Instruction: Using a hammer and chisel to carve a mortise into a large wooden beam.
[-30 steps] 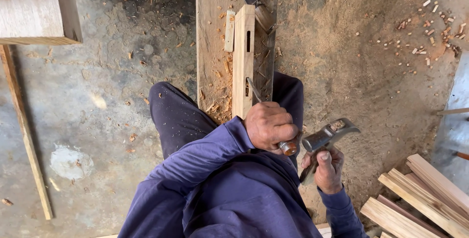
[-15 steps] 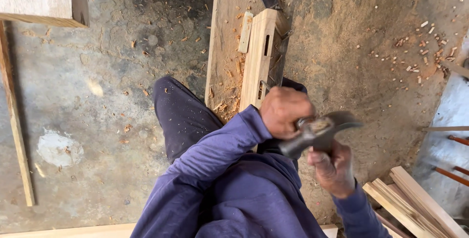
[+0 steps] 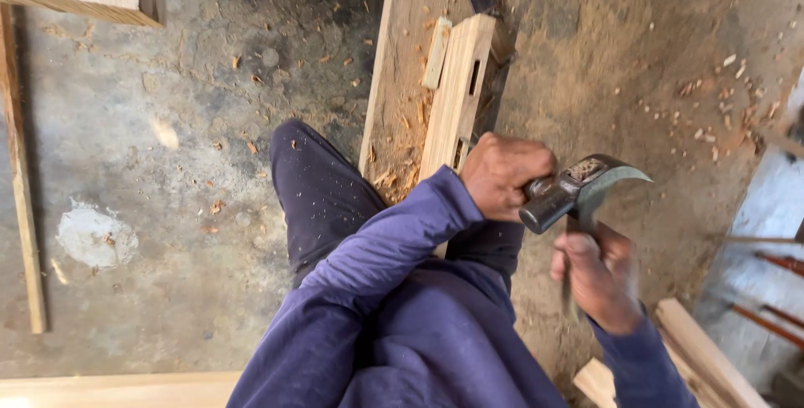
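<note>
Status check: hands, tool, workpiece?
Left hand fisted, contents hidden. Right hand grips steel claw hammer. Slotted pale wooden bar on plank. Nothing blocking.

Around the mortised wood piece [image 3: 456,94], I log open concrete floor [image 3: 167,165] to its left, crossed only by my trouser leg [image 3: 322,194] just beside it. To its right I note bare sawdust-covered ground [image 3: 636,64]. Near its lower end my left hand [image 3: 502,175], hammer [image 3: 578,190] and right hand [image 3: 596,278] crowd the way.

Purple sleeve [image 3: 377,249], navy trousers [image 3: 322,190], pale wood piece [image 3: 456,94], dark hammer head [image 3: 578,190].
</note>
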